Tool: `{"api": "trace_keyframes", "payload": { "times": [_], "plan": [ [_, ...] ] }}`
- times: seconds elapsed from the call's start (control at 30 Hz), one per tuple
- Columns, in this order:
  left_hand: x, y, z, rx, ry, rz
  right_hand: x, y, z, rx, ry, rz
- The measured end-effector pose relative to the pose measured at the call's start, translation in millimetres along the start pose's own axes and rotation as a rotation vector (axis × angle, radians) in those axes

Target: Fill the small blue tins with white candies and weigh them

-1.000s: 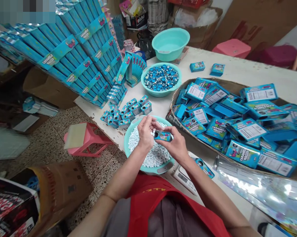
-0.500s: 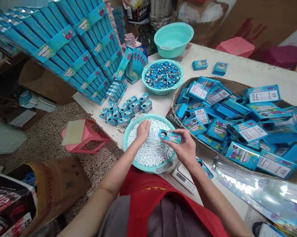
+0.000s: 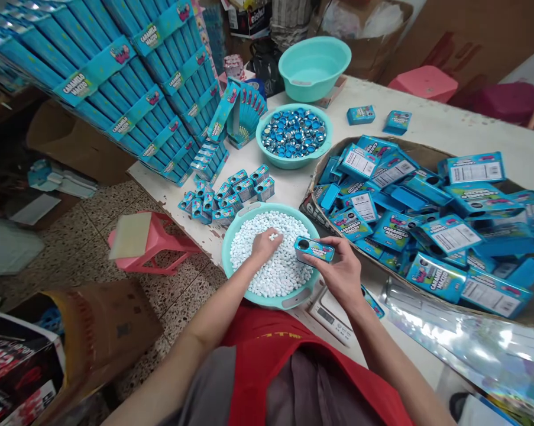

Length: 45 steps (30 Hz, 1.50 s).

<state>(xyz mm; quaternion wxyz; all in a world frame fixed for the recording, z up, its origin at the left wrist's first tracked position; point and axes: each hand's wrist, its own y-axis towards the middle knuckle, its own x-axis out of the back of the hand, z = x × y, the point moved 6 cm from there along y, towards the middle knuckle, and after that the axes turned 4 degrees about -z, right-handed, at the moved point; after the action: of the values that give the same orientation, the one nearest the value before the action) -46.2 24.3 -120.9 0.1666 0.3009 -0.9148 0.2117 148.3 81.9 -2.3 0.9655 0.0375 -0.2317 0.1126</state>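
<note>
Speckled floor (image 3: pixel 184 302), chipped white table (image 3: pixel 453 121); left hand (image 3: pixel 263 247) around candies (image 3: pixel 274 236), apart from right hand (image 3: pixel 344 272) around blue box (image 3: pixel 314 249)

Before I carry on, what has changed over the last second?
The left hand has come away from the mouth of the blue box and is now at the white pellets, with a few in its grasp. The right hand has shifted the box rightward, away from the left hand. The box stays in its grip; the basin and the bowl of caps look unmoved.
</note>
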Motion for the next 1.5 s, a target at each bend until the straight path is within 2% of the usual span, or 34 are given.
{"api": "trace_keyframes", "payload": {
  "times": [0.1,0.2,0.3,0.37,0.5,0.7,0.87,1.2,1.33,1.5],
  "plan": [
    [5.0,-4.1,-7.9,0.202,-0.433,0.024,-3.1,0.0,2.0,0.008,-0.039,0.035],
    [11.8,-15.1,-37.4,0.324,-0.780,0.091,-10.8,-0.6,10.1,0.089,-0.108,0.093],
    [22.2,-24.9,-74.7,0.273,-0.996,0.098,-25.0,-4.0,20.4,0.204,-0.182,0.152],
    [28.6,-28.9,-91.9,0.203,-1.062,0.050,-35.5,-6.8,26.7,0.266,-0.230,0.185],
    [35.8,-31.4,-104.4,0.103,-1.087,-0.048,-46.5,-8.0,37.5,0.327,-0.272,0.193],
    [40.8,-28.9,-108.3,0.013,-1.042,-0.120,-46.4,-2.7,43.2,0.348,-0.254,0.197],
    [40.0,-27.4,-109.2,0.031,-1.030,-0.165,-44.3,0.1,41.2,0.323,-0.214,0.191],
    [33.5,-24.2,-107.7,-0.004,-0.974,-0.157,-46.7,5.8,35.2,0.267,-0.187,0.205],
    [37.5,-24.4,-109.7,0.014,-0.944,-0.202,-47.1,6.5,44.0,0.280,-0.177,0.227],
    [42.6,-25.8,-118.4,-0.016,-1.003,-0.226,-40.0,9.5,56.1,0.323,-0.208,0.195]
  ]
}}
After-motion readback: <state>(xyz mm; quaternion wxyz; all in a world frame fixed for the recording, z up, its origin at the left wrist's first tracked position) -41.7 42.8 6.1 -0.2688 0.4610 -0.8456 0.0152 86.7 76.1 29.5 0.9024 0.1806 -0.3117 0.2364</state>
